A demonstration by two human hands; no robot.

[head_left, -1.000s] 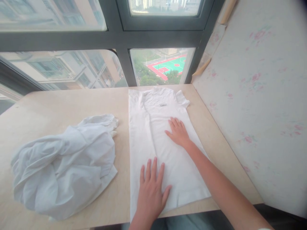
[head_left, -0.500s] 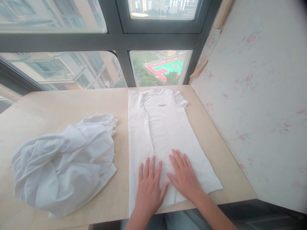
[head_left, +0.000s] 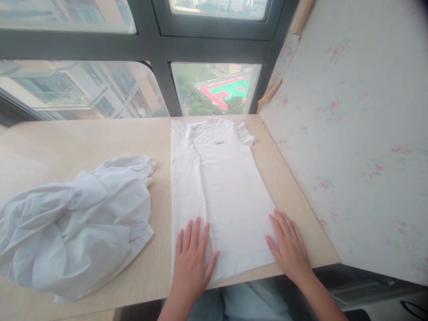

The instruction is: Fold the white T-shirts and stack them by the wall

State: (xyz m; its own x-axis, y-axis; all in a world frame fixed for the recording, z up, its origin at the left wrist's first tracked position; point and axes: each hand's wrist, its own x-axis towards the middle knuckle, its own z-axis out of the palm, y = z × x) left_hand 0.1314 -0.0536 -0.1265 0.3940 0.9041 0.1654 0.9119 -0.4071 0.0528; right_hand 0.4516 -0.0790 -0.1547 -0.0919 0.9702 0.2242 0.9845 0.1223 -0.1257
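Observation:
A white T-shirt [head_left: 230, 187] lies spread on the wooden tabletop [head_left: 160, 263], its collar toward the window and its hem toward me. Its left side is folded inward, leaving a long ridge down the front, while a short sleeve sticks out at the upper right. Small dark lettering marks the chest. My left hand [head_left: 194, 258] rests flat on the lower left of the shirt, fingers spread. Over the lower right edge lies my right hand [head_left: 289, 245], fingers stretched out and palm down. Neither hand grips anything.
A crumpled heap of white cloth [head_left: 80, 227] sits on the table to the left. Dark window frames [head_left: 154, 49] rise behind the table. Along the right side runs a wall [head_left: 361, 133] with floral paper, peeling near the window.
My right hand has slid right, from the shirt's lower middle to its right edge. My left hand stays on the lower left part. The view has shifted slightly.

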